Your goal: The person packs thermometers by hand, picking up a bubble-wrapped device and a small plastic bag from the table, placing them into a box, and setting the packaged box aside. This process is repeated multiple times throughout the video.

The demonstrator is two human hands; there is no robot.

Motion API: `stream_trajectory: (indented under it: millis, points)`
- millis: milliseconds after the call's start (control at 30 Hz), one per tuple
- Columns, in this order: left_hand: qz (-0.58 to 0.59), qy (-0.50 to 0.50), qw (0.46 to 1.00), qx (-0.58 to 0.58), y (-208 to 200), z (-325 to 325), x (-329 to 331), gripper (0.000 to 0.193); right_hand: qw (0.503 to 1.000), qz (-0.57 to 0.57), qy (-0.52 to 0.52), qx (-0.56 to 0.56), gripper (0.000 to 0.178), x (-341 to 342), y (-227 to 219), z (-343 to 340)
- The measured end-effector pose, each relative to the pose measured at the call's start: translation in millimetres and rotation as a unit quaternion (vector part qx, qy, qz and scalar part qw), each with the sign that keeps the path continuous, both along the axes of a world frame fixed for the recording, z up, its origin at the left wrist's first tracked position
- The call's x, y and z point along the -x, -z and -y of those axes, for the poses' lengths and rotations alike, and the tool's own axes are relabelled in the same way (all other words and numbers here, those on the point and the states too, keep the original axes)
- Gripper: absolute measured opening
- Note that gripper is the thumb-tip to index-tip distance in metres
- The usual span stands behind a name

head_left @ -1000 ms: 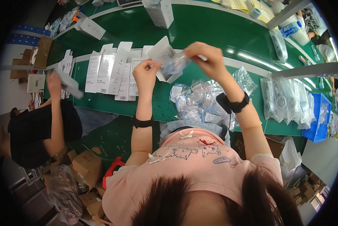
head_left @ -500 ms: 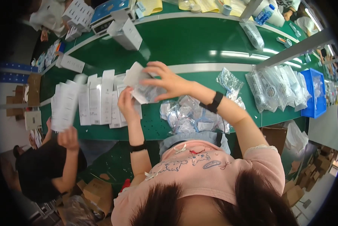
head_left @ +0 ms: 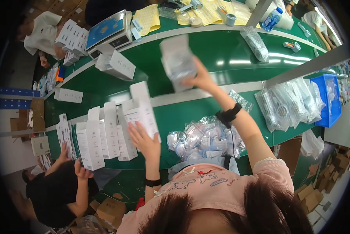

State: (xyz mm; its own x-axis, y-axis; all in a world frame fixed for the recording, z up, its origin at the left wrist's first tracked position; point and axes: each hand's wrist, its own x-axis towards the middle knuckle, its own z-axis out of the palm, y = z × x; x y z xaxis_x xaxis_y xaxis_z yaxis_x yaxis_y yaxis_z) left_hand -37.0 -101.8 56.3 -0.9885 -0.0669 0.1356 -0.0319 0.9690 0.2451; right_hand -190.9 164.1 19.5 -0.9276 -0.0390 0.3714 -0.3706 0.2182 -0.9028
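My right hand [head_left: 200, 76] grips a white carton [head_left: 175, 54] by its side, raised over the far half of the green table. The carton's top flap stands up, and something in clear plastic shows inside; motion blurs it. My left hand [head_left: 145, 141] is at the lower end of another tall white carton [head_left: 145, 113], its fingers and thumb spread across the carton's width. This carton leans against a row of white cartons [head_left: 110, 134] with raised flaps. Near my waist lies a pile of clear plastic bags [head_left: 202, 138] with white and blue contents.
A co-worker's hands [head_left: 67, 154] handle white cartons at the left. Bubble-wrapped packs [head_left: 284, 103] and a blue bin [head_left: 327, 101] stand at the right. Across the table are an open carton [head_left: 120, 66], a scale [head_left: 108, 33] and a metal post [head_left: 311, 64].
My right hand has carried the open carton away and to the right. My left hand has left that carton and moved down to another beside the row. The co-worker's blurred carton has lowered.
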Motion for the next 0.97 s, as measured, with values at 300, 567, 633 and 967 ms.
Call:
stream_trajectory:
  millis: [300,567,633,967]
  points:
    - [0.163,0.076,0.973,-0.145,18.4,-28.8,55.9,0.082,0.987,0.017,0.138,-0.075,0.091,59.2,12.8,-109.0]
    - [0.291,0.168,0.879,-0.338,57.1,-3.4,90.3,0.071,0.711,0.123,0.406,-0.561,0.068,101.5,20.3,-237.9]
    - [0.295,0.111,0.819,-0.479,40.6,-15.8,90.6,0.075,0.735,0.189,0.365,-0.539,0.070,102.1,41.7,-281.0]
    - [0.037,0.304,0.845,-0.440,-31.1,-47.6,94.4,0.089,0.914,0.121,0.161,-0.351,0.094,69.1,11.7,-225.3]
